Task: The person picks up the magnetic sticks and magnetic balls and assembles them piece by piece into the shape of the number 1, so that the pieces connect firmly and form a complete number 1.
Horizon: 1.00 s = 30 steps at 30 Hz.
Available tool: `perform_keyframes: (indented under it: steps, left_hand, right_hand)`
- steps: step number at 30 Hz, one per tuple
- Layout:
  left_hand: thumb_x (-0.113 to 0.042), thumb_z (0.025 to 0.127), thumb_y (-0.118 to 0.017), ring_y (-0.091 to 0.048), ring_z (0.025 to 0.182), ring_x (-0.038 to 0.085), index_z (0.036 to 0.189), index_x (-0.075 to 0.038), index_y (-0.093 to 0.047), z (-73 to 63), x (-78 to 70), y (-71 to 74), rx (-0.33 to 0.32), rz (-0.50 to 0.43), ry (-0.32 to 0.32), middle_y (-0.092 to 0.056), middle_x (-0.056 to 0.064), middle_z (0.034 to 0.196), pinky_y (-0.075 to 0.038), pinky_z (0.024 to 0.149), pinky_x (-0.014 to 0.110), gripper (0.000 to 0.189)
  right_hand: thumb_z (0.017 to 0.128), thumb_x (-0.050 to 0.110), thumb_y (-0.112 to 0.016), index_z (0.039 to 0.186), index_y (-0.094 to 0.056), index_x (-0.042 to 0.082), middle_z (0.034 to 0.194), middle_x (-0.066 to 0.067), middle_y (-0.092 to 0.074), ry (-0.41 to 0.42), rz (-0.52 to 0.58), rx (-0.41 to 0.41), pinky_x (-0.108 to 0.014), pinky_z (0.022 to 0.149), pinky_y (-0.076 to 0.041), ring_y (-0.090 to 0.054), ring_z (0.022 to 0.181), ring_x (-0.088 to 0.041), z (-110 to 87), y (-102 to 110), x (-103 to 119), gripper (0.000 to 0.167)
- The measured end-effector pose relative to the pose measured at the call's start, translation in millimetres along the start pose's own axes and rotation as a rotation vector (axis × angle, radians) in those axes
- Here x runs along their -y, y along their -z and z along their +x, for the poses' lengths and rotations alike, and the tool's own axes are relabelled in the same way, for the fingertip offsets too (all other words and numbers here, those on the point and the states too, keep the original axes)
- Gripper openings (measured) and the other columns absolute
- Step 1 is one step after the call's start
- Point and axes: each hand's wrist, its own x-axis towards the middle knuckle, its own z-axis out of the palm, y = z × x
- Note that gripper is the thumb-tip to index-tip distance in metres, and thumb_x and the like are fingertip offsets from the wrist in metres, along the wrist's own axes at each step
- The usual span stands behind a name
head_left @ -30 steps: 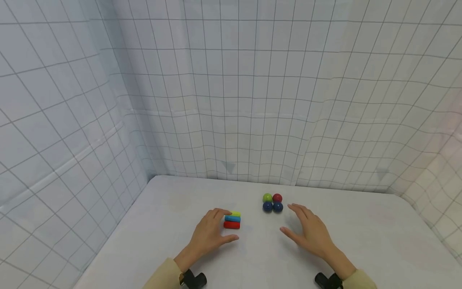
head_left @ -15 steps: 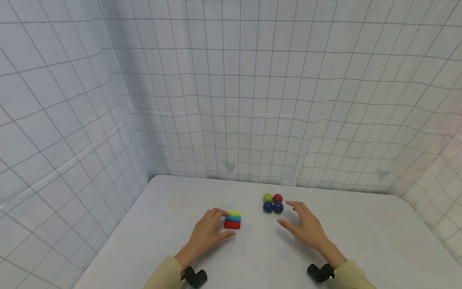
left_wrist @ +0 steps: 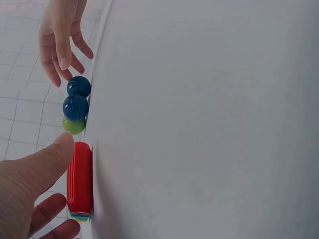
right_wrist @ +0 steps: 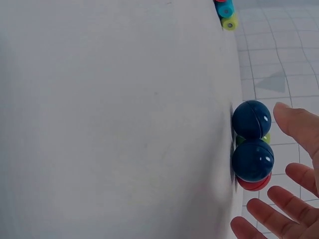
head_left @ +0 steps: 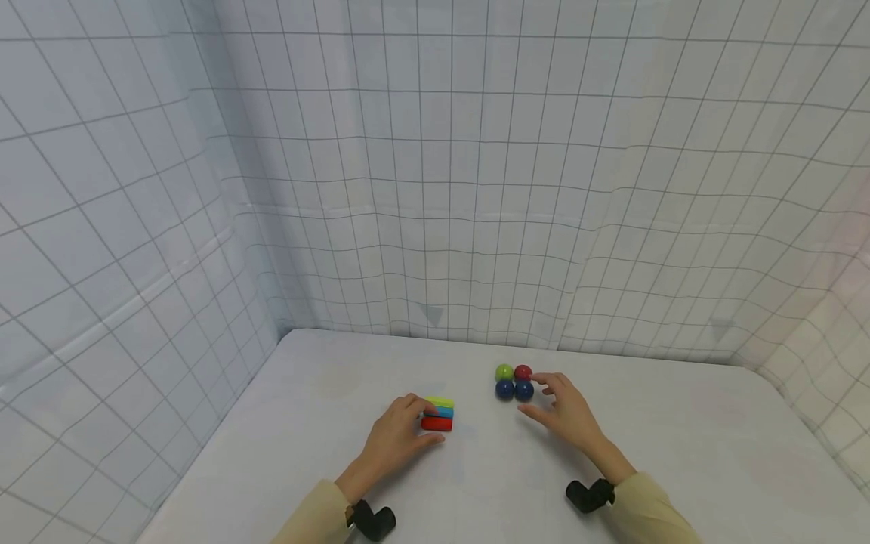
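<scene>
Three short cylinders lie side by side, a yellow-green one [head_left: 442,402], a blue one [head_left: 445,412] and a ribbed red one [head_left: 436,425]. Over their left ends hover the fingers of my left hand [head_left: 390,438], its thumb apart from them; in the head view I cannot tell if a fingertip touches. To the right, a green ball [head_left: 504,372], a red ball [head_left: 522,372] and two dark blue balls [head_left: 505,389] form a tight square. My right hand [head_left: 572,419] is just right of them, thumb and fingers spread, holding nothing. In its wrist view the blue balls [right_wrist: 253,160] partly hide the others.
A white table [head_left: 476,483] carries everything. White grid-patterned curtains [head_left: 421,189] stand behind it and along both sides. Each wrist wears a small black camera [head_left: 590,496].
My right hand has moved left and slightly forward, closer to the balls. My left hand has barely shifted beside the cylinders. The balls and cylinders stay in place.
</scene>
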Motion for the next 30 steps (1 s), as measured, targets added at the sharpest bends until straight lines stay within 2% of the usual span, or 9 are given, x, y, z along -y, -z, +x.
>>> perform_keyframes:
  steps: [10, 21, 30]
  left_hand:
    - [-0.031, 0.073, -0.083, -0.051, 0.084, 0.012, 0.096, -0.017, -0.066, 0.3, -1.8, -0.2, -0.004, -0.009, 0.031, -0.057, -0.006, 0.094, -0.046, 0.068, 0.029, 0.032]
    - [-0.024, 0.071, -0.084, -0.05, 0.08, 0.011, 0.092, -0.015, -0.067, 1.5, -2.6, -2.6, -0.026, -0.028, 0.031, -0.056, -0.005, 0.088, -0.045, 0.066, 0.028, 0.028]
    - [-0.028, 0.077, -0.08, -0.05, 0.08, 0.01, 0.091, -0.017, -0.068, 2.3, -1.7, -3.5, -0.016, -0.044, 0.041, -0.055, -0.008, 0.086, -0.044, 0.066, 0.027, 0.021]
  right_hand:
    - [0.075, 0.026, -0.081, 0.117, -0.061, 0.004, 0.108, -0.011, -0.057, -0.052, 0.026, 0.025, -0.043, 0.077, -0.05, -0.061, 0.093, -0.029, 9.2, -6.0, -1.7, 0.051]
    - [0.075, 0.019, -0.082, 0.111, -0.063, 0.004, 0.104, -0.009, -0.058, -0.057, 0.039, 0.008, -0.041, 0.075, -0.05, -0.061, 0.089, -0.027, 14.3, -10.8, -3.2, 0.044]
    - [0.075, 0.018, -0.082, 0.109, -0.064, 0.004, 0.101, -0.008, -0.058, -0.052, 0.027, -0.003, -0.04, 0.074, -0.049, -0.061, 0.086, -0.024, 16.5, -16.4, -8.8, 0.041]
